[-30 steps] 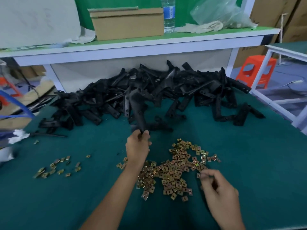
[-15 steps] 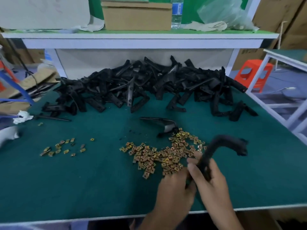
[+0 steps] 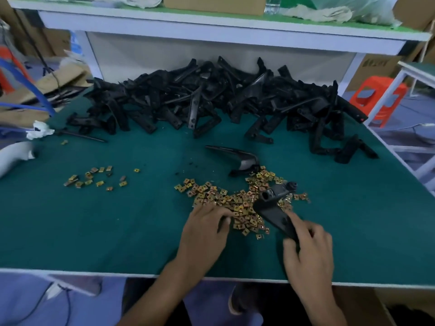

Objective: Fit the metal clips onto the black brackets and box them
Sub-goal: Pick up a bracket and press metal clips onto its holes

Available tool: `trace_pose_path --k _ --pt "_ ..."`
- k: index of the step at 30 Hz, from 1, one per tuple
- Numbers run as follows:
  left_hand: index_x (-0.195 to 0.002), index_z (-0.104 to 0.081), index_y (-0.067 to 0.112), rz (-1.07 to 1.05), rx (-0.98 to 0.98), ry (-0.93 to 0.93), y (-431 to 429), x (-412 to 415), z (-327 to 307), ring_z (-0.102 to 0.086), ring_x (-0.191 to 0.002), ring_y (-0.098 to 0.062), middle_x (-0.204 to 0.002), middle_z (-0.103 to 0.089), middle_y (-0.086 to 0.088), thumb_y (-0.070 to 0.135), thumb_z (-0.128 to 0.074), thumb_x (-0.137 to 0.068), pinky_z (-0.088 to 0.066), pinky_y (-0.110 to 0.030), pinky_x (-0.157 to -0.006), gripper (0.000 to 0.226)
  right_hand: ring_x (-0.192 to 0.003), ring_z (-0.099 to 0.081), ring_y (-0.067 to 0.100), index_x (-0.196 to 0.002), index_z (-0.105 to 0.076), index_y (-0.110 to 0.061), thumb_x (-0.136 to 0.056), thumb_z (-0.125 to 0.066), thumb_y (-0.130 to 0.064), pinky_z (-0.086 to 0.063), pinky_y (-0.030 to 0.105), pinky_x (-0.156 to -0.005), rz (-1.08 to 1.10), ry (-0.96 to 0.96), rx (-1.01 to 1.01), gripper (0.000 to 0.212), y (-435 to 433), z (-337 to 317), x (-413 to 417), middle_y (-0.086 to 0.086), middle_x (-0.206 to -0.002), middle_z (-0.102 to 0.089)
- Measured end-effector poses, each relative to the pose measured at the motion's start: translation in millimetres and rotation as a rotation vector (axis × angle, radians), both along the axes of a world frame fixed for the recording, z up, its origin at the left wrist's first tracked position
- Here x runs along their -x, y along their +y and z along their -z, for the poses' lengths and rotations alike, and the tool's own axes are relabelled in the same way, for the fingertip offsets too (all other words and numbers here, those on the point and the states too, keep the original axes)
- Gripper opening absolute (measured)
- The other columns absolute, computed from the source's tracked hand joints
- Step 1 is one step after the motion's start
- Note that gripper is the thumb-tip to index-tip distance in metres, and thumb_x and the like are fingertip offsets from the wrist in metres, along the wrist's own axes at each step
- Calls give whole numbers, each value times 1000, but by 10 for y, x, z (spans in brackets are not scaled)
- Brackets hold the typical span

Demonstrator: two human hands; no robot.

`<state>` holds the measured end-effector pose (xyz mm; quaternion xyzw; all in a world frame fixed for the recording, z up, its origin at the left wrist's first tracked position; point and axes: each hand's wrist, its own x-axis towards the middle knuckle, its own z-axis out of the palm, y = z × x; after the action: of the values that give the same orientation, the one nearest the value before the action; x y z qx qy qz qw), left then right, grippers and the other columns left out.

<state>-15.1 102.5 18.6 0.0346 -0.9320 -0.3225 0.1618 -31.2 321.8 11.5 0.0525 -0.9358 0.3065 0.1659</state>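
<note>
While curled, R fingers (image 3: 292, 248) round bracket (image 3: 274, 209)

No text can be read for certain. Cardboard box (image 3: 376, 64), far right beyond the shelf (image 3: 211, 27) leg: dark printed mark on its face, too blurred to make out. Bottle (image 3: 273, 4) on the shelf: only its lower part in frame, nothing legible.

Green table (image 3: 117, 231) — brackets (image 3: 211, 100), clips (image 3: 235, 198)
</note>
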Motion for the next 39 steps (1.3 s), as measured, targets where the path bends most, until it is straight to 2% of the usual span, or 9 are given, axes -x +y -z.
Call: trace_pose_path --k 2,10,12,15,18,22,30,35,39 --pt "-105 -71 21 -16 63 25 -15 19 20 -55 -102 -14 -104 -67 7 25 -57 -101 -33 -30 -107 14 -104 -44 30 -139 -62 -22 -87 -48 -18 -46 53 -89 -26 0 18 54 18 -9 11 13 -112 -56" --pt "-104 -74 20 214 256 97 300 222 -68 -53 -100 -24 -101 -65 -3 28 -63 -95 -43 -37 -93 17 -107 -47 38 -134 -66 -20 -92 -56 -26 -38 39 -83 -47 13 69 44 -42 -39 69 14 -108 -53" --pt "-107 -73 16 247 367 59 354 266 -73 -55 -105 -28 -105 -66 -6 22 -68 -89 -45 -40 -93 19 -110 -47 35 -135 -65 -25 -89 -70 -42 -42 39 -78 -37 -37 9 49 -68 -23 59 7 -108 -50" --pt "-109 -71 14 276 437 40 363 332 -56 -57 -105 -30 -107 -67 -8 17 -70 -86 -45 -40 -91 24 -114 -44 24 -133 -63 -33 -73 -57 -76 -44 38 -76 2 -99 -18 74 -70 -15 43 -3 -106 -45" --pt "-113 -67 14 301 434 -2 339 379 -78 -50 -111 -27 -116 -62 -7 17 -60 -92 -36 -37 -97 22 -113 -44 21 -127 -67 -35 -67 -51 -83 -44 39 -76 50 -105 -29 78 -79 -14 33 -6 -105 -46" --pt "-95 -72 11 254 419 35 322 350 -118 -60 -94 -29 -95 -67 -8 18 -77 -81 -46 -37 -84 17 -110 -48 23 -117 -70 -33 -71 -52 -89 -39 37 -72 114 -48 9 74 -83 4 29 -5 -105 -49" --pt "-120 -59 9 281 447 -53 286 361 -106 -49 -109 -26 -115 -57 -8 16 -47 -98 -35 -34 -96 25 -110 -49 23 -116 -69 -32 -70 -44 -89 -43 37 -69 102 -16 23 78 -75 20 25 -6 -104 -51" --pt "-104 -48 20 131 -209 -138 165 371 -145 -55 -74 -8 -87 -60 5 28 -42 -108 -37 -20 -57 11 -109 -47 20 -116 -69 -33 -69 -42 -92 -42 35 -68 90 -15 13 80 -76 17 25 -7 -104 -51" --pt "-121 -58 19 82 -532 -123 27 359 -127 -68 -96 -8 -101 -70 4 26 -47 -106 -56 -32 -86 20 -104 -48 17 -111 -69 -36 -71 -37 -97 -46 34 -65 77 21 -28 80 -94 46 29 -11 -102 -51"
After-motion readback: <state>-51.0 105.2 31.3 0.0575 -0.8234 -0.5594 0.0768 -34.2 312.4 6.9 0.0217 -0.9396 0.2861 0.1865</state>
